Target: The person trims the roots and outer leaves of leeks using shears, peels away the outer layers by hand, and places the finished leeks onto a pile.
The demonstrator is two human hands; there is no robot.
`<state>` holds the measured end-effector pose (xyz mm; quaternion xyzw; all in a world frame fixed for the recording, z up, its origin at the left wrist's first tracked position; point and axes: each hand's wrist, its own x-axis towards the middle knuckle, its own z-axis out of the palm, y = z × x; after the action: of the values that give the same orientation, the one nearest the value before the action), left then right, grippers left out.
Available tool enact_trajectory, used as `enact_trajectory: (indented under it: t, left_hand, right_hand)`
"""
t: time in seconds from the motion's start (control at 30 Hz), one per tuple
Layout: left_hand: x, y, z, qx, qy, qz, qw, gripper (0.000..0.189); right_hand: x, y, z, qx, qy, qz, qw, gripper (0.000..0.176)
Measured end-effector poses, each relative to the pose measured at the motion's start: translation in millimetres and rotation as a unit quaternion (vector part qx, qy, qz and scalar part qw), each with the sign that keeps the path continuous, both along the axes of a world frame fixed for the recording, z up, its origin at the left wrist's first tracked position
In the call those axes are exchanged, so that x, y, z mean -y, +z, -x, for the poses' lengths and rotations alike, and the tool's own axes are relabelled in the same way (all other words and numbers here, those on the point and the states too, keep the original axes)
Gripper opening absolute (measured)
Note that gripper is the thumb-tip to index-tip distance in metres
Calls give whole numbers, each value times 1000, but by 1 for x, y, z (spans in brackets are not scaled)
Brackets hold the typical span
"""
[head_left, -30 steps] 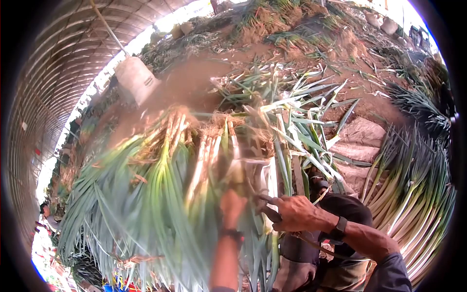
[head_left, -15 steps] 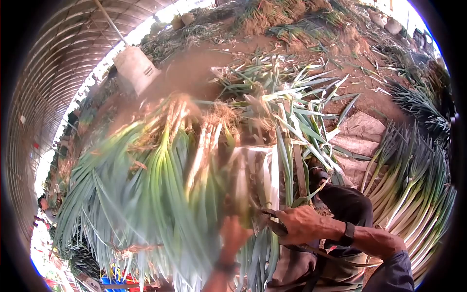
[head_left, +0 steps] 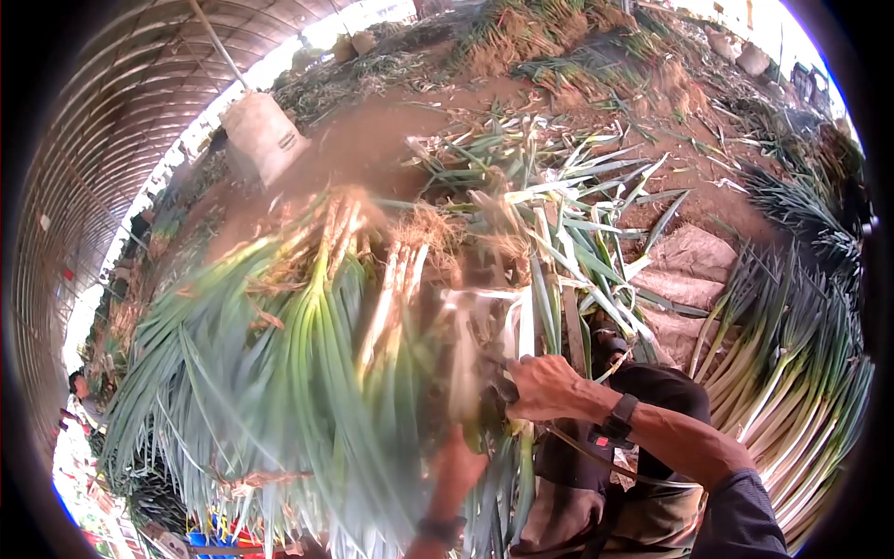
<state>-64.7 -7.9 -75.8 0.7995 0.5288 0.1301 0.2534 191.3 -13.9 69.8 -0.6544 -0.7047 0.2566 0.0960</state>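
Near the lower middle, my left hand (head_left: 456,466) is closed around the leafy part of a long green onion (head_left: 463,373); haze on the lens blurs the fingers. The onion's pale stalk points up and away from me. Just to the right, my right hand (head_left: 548,387) is closed on a dark, knife-like tool (head_left: 504,384) beside that stalk. Its exact shape is hard to make out. A large heap of untrimmed green onions (head_left: 317,345), roots facing away, lies left of my hands.
Stripped leaves (head_left: 596,233) are strewn in front. Cleaned green onions (head_left: 792,373) lie in a pile on the right, next to a tan sack (head_left: 694,261). A full white sack (head_left: 261,135) stands at the back left. My bent knee (head_left: 666,391) is below my right arm.
My right hand has moved up and slightly left with the tool, along the stalk. My left hand has shifted slightly right and down, still closed on the onion.
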Motion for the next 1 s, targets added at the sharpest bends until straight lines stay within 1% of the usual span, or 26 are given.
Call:
enact_trajectory:
  t: [0.1,0.13,0.2,0.23,0.33,0.43,0.5,0.57,0.63,0.7,0.77,0.87,0.97,1.0]
  left_hand:
    - [2,-1,-3,-51,0,-8,999,63]
    - [2,1,-5,-62,-10,11,998,67]
    - [4,19,-10,-84,-28,48,995,77]
    - [4,17,-11,-71,-38,27,996,74]
    - [6,12,-11,-42,-53,-21,997,70]
    - [7,12,-14,-31,-41,-32,998,69]
    - [6,11,-13,-26,-35,-22,999,69]
    - [8,13,-14,-20,-31,-38,999,68]
    - [8,15,-16,-21,-30,-40,999,67]
    - [7,15,-17,-28,-28,-28,999,66]
    - [6,14,-15,-22,-30,-11,999,66]
    - [6,18,-17,-28,-26,-20,999,65]
    - [6,15,-17,-24,-24,-22,999,64]
    - [6,13,-16,-21,-24,-18,999,63]
  right_hand:
    - [-12,-14,-3,-3,-13,-21,1000,90]
    - [-15,-20,-4,-4,-17,-28,999,88]
    - [-15,-15,-3,-35,-20,-107,993,57]
    - [-16,-13,-2,-50,-22,-146,988,44]
    - [-29,-26,-5,-9,-24,-44,999,66]
    - [-32,-25,-5,-32,-24,-77,996,56]
    - [-27,-17,1,-41,-33,-47,997,51]
    - [-22,-16,6,-31,-23,-50,998,49]
    - [-19,-17,8,-3,3,-90,996,48]
    - [-21,-17,10,2,0,-95,995,47]
    - [-29,-28,11,-10,-11,-101,995,46]
    - [-44,-35,6,41,-33,-83,995,44]
    - [-55,-41,-1,3,-38,-117,992,28]
    - [-56,-44,-3,-1,-48,-156,987,26]
